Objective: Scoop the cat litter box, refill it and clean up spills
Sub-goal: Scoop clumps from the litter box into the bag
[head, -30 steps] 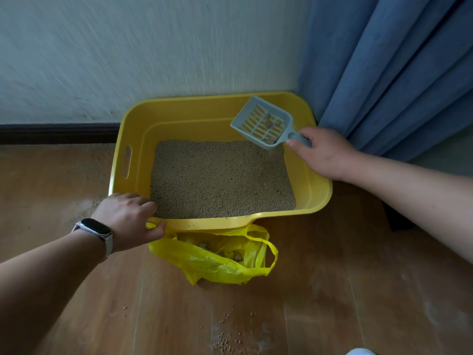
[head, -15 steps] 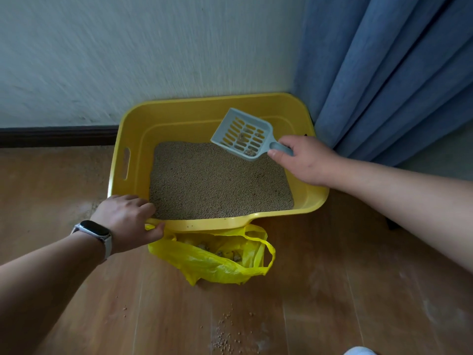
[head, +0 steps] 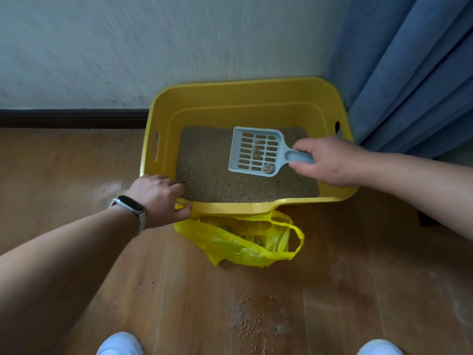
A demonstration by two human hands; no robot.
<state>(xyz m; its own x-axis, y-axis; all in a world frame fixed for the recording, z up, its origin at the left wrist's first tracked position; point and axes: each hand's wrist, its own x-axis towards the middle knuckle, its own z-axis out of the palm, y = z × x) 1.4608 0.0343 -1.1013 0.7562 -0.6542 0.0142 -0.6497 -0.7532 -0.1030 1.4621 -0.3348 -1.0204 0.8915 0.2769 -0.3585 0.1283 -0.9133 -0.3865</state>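
Note:
A yellow litter box (head: 245,98) stands on the wooden floor against the white wall, holding tan litter (head: 204,162). My right hand (head: 330,160) grips the handle of a pale blue slotted scoop (head: 256,152), held over the litter with a few clumps on it. My left hand (head: 158,198), with a watch on the wrist, grips the box's near left rim. A yellow plastic bag (head: 238,242) lies open on the floor just in front of the box, with clumps inside. Spilled litter grains (head: 245,319) dot the floor nearer to me.
A blue curtain (head: 409,73) hangs at the right, touching the box's far right corner. A dark skirting board (head: 71,119) runs along the wall at the left. My two white shoe tips (head: 120,344) show at the bottom edge.
My right hand has carried the scoop from the box's far right corner down and toward the middle of the litter, and it now lies flatter. My left hand stays on the rim.

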